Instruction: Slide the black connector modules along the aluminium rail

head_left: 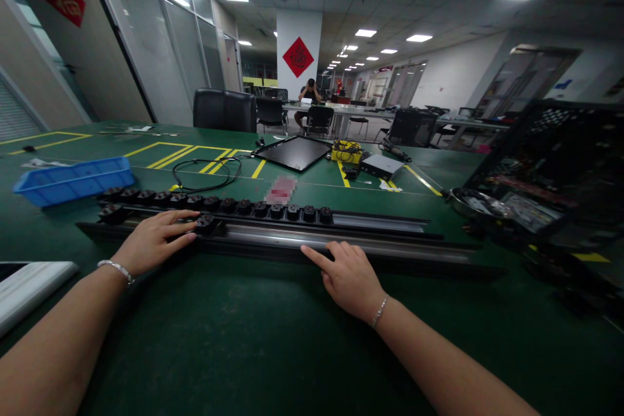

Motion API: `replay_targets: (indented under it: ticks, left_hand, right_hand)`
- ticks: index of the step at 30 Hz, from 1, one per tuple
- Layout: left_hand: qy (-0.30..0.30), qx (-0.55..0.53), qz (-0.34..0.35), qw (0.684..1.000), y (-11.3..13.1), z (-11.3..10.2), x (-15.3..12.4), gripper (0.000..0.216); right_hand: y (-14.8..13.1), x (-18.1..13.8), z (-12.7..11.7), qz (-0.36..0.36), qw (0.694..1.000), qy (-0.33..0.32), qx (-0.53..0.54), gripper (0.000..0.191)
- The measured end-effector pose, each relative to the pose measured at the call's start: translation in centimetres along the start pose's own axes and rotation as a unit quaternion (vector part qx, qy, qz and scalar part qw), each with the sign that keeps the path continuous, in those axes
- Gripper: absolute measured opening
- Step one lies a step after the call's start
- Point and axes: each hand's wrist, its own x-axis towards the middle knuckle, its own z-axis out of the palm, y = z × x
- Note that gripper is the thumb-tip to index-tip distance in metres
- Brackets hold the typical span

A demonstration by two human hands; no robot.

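Observation:
My left hand (pixel 156 238) reaches in with fingers spread, its fingertips against the left side of a black socket module (pixel 208 223) that sits in a long black rail with a metallic channel (pixel 273 238). Another black socket module (pixel 111 212) is in the same rail, farther left. My right hand (pixel 350 278) has its index finger stretched out to the rail's near edge and the other fingers partly curled, with nothing seen in them. Behind lies a second rail (pixel 380 221), lined with a row of several similar modules (pixel 260 208) on its left and middle stretch.
A blue bin (pixel 73 181) stands at left, near a looped black cable (pixel 207 174). Farther back are a flat black panel (pixel 297 153), a yellow box (pixel 346 151) and a grey box (pixel 383 166). A metal bowl (pixel 480 201) and a black perforated case (pixel 550 162) stand at right.

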Motion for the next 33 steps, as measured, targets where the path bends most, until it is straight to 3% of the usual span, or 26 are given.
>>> replay_targets:
  ticks: [11, 33]
  left_hand:
    - [-0.012, -0.048, -0.002, 0.999, 0.18, 0.14, 0.2, 0.071]
    - [-0.03, -0.034, 0.0, 0.999, 0.36, -0.06, 0.38, 0.074]
  right_hand:
    - [0.0, -0.04, 0.07, -0.002, 1.0, 0.006, -0.007, 0.063]
    - [0.02, 0.04, 0.06, 0.0, 1.0, 0.001, -0.001, 0.062]
